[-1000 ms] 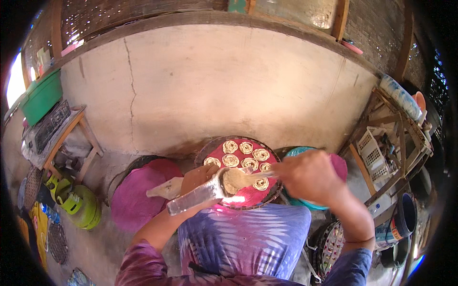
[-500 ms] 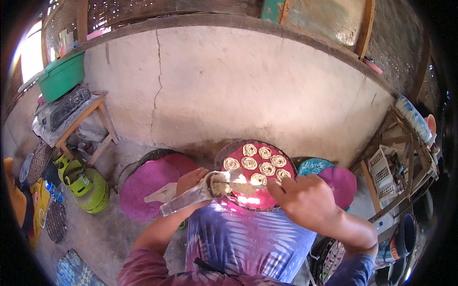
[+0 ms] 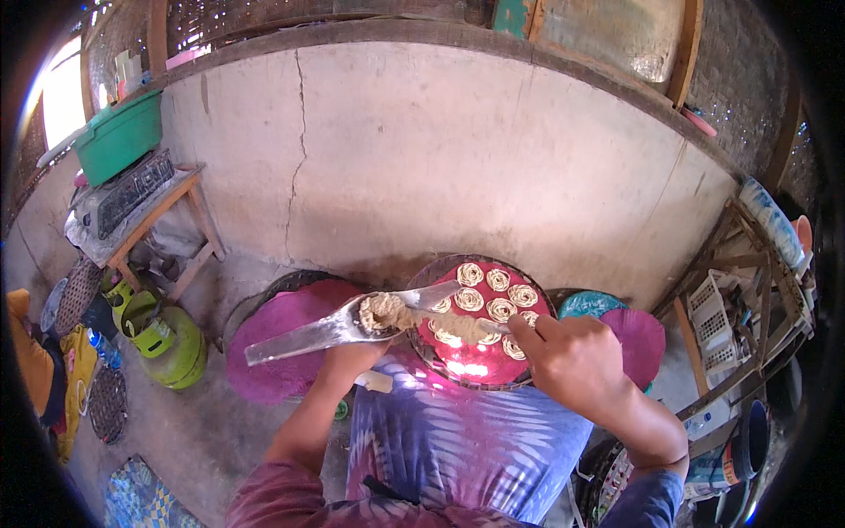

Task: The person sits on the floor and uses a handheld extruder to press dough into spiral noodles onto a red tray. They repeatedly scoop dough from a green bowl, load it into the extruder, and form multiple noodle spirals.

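Observation:
My left hand is wrapped around a dough press with long flat arms, tilted up to the right. Pale brown dough fills its round mouth. Below that hand juts the end of a pale wooden piece. My right hand grips a thin flat spatula or knife, its blade mostly hidden under smeared dough and pointing at the press. Under both tools, a round woven tray lined in red carries several coiled dough rosettes.
Pink round sheets lie left of the tray; a purple one and a teal one lie right. A green gas cylinder and a stove on a low table stand left. A wooden rack stands right, the cracked wall ahead.
The press has swung to a flatter angle, its mouth moving left and up. My right hand has drawn the dough-covered blade slightly right. The pale wooden piece has turned below my left hand.

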### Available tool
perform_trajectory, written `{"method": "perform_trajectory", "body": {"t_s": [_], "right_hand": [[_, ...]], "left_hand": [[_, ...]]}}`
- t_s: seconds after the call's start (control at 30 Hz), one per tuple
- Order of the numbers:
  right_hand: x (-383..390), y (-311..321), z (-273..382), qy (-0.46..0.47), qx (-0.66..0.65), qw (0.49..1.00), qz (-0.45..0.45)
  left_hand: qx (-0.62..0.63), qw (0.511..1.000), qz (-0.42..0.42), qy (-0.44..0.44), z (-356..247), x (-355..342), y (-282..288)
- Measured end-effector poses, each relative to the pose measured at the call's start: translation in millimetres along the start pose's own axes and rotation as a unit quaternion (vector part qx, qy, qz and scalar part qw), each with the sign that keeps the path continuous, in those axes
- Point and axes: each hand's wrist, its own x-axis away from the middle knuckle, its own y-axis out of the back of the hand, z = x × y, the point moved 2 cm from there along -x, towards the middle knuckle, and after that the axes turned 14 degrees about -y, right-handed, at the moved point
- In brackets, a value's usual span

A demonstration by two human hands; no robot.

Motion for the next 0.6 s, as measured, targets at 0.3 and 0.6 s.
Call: {"method": "perform_trajectory", "body": {"t_s": [0.3, 0.6], "right_hand": [[-4, -12, 26, 0.127, 0.015, 0.991, 0.051], [29, -65, 12, -0.239, -0.376, 0.893, -0.060]], "left_hand": [[-0.092, 0.976, 0.143, -0.137, -64, -1, -14], [0.065, 0.997, -0.038, 0.026, -32, 5, -16]]}}
